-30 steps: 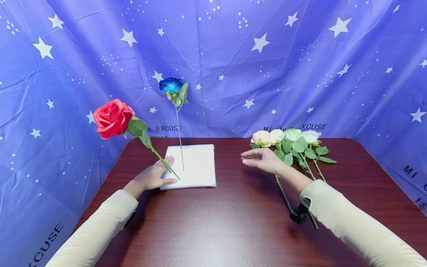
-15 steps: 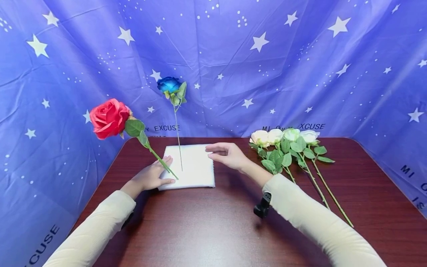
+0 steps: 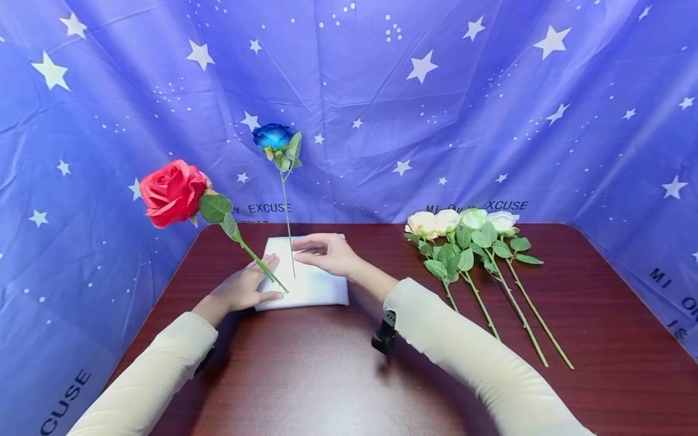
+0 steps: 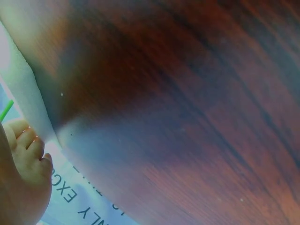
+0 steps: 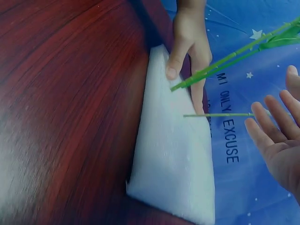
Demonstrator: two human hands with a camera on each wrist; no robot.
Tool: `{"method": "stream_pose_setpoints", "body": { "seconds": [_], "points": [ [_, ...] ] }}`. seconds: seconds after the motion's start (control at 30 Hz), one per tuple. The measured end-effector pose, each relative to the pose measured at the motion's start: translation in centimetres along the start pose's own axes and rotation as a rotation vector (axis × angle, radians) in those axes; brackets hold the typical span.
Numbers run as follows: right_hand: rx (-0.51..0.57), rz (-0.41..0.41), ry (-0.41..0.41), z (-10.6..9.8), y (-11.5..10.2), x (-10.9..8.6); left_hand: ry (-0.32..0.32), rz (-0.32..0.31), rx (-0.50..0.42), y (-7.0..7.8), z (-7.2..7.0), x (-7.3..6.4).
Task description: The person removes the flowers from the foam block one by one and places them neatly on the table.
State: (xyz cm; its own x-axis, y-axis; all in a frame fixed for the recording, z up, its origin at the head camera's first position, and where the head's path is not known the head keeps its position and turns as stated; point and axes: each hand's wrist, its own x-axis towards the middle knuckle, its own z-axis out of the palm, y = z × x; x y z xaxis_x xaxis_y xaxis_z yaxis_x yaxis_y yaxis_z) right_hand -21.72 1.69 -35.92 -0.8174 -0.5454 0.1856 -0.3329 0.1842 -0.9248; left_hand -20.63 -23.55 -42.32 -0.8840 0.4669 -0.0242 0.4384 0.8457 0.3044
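A white foam block [image 3: 322,289] lies on the table, with the stems of a red rose [image 3: 173,192] and a blue rose [image 3: 272,137] standing in it. The red rose leans left; the blue one is nearly upright. My left hand [image 3: 243,287] rests on the block's left side, thumb and fingers spread, with the red rose's stem passing over it in the head view. My right hand [image 3: 329,257] hovers above the block, its fingertips right at the blue rose's stem. In the right wrist view, those right-hand fingers [image 5: 276,119] are loosely extended and not closed around the stem.
Several pale roses [image 3: 473,221], cream to white-green, lie side by side on the right of the brown table [image 3: 305,375], stems toward the front. A blue curtain [image 3: 371,79] with white stars hangs behind and along both sides.
My right hand has moved left, from beside the pale roses across to the blue rose's stem over the foam block. My left hand stays on the block.
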Motion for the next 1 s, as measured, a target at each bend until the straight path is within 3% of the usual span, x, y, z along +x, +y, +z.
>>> {"method": "stream_pose_setpoints", "body": {
  "seconds": [0.37, 0.57, 0.67, 0.83, 1.0],
  "points": [
    [0.058, -0.036, -0.048, 4.0, -0.2, 1.5, 0.060, 0.034, 0.008, -0.2, 0.6, -0.1],
    [0.084, 0.016, -0.048, 6.0, -0.7, 1.7, 0.085, 0.065, -0.035, -0.2, 0.6, -0.1],
    [0.081, 0.028, -0.017, 6.4, -0.8, 1.6, 0.098, 0.079, -0.059, -0.2, 0.6, 0.0],
    [0.120, 0.049, 0.083, 6.3, -0.6, 1.4, 0.096, 0.113, 0.027, -0.3, 0.6, 0.2],
    [0.203, 0.095, 0.182, 5.6, -0.1, 1.4, 0.036, 0.033, 0.058, -0.2, 0.2, 0.2]
  ]
}}
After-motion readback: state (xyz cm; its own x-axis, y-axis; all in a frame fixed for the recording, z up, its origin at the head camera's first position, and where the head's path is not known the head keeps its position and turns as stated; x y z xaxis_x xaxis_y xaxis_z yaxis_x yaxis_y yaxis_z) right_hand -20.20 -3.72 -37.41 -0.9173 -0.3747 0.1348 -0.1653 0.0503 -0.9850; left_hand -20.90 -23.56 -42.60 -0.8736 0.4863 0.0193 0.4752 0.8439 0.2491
